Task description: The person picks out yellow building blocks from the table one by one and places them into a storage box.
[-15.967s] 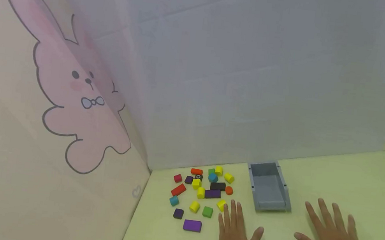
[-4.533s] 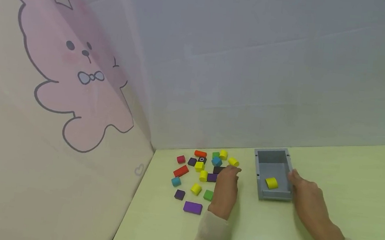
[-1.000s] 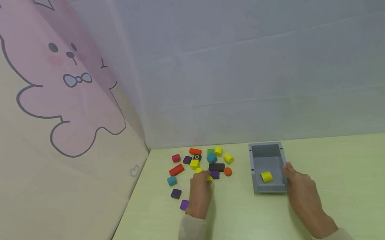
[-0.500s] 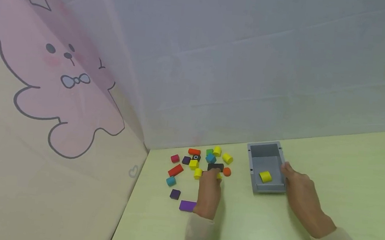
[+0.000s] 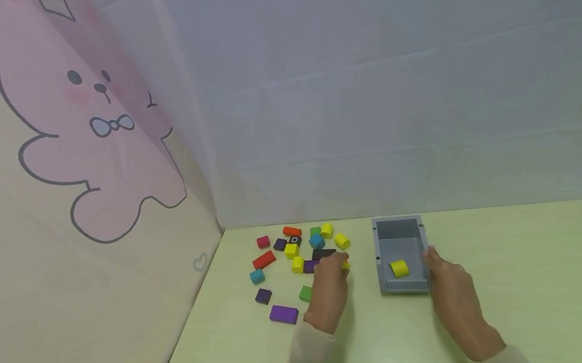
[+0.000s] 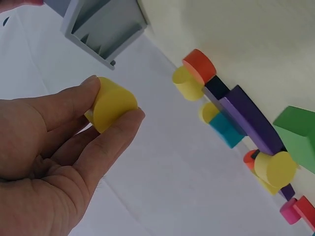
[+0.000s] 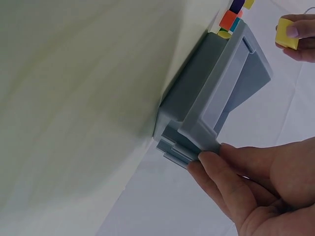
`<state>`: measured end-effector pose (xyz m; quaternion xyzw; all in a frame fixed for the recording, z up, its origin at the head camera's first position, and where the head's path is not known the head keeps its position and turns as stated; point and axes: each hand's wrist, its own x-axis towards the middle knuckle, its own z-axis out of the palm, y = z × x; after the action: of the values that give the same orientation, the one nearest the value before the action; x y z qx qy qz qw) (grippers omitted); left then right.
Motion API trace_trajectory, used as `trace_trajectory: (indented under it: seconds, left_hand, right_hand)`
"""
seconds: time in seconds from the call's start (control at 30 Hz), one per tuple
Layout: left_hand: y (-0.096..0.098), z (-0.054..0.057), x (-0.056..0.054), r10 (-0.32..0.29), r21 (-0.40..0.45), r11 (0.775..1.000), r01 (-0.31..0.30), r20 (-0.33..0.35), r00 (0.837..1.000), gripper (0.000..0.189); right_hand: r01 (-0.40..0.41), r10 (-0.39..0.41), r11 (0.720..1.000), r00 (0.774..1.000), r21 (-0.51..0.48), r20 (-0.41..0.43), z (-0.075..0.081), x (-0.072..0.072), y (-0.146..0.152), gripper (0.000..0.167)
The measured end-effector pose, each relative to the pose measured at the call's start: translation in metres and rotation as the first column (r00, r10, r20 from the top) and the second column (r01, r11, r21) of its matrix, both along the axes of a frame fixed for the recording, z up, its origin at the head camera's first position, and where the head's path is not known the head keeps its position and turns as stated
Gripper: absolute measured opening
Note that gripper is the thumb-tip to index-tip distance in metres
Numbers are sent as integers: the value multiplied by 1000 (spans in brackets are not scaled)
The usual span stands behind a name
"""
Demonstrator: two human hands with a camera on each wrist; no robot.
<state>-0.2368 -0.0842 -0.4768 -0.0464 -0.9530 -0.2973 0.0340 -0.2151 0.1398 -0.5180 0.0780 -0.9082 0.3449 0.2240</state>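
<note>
In the left wrist view my left hand (image 6: 54, 147) pinches a yellow cylinder block (image 6: 116, 105) between thumb and fingers, raised off the table. From the head view this left hand (image 5: 329, 292) is at the right side of the scattered blocks, its back hiding most of the cylinder. My right hand (image 5: 457, 293) grips the right edge of the grey bin (image 5: 399, 229); the right wrist view shows thumb and fingers pinching the bin's rim (image 7: 204, 135). One yellow cylinder (image 5: 399, 268) lies inside the bin near its front end.
Left of the bin lie several coloured blocks, among them a red block (image 5: 264, 260), a black block (image 5: 323, 254), a purple block (image 5: 284, 314) and a blue block (image 5: 317, 241). Wall sheets border the table behind and at the left, one with a pink rabbit (image 5: 91, 101).
Over the last second the left hand has moved right with the yellow cylinder, uncovering the purple and green blocks. The right hand still holds the bin; sixteen seconds ago both hands were spread and empty.
</note>
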Motion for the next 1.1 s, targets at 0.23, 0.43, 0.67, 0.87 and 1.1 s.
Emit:
trace_trajectory:
  seconds: [0.23,0.43,0.67,0.87,1.1]
  left_hand:
    - [9,1,-3,-50,-40,998,48,-65,997,29]
    - [19,6,-5,-71,-79,995,64,-99,993,28]
    - [28,8,-5,-99,-79,993,92,-97,990,29]
    - [34,8,-5,-138,-94,988,126,-139,981,29]
    - [45,10,-7,-161,-112,982,150,-103,982,32]
  right_hand:
    - [0,0,1000,1000,8,-11,0,0,-1,37]
    - [10,-9,1000,999,12,-34,-1,0,-1,37]
    - [3,-3,1000,1000,-11,-8,-2,0,0,37]
    - [8,-8,1000,999,-3,-45,-4,-1,-1,35]
    - [10,-10,1000,1000,-7,4,-2,-1,-1,36]
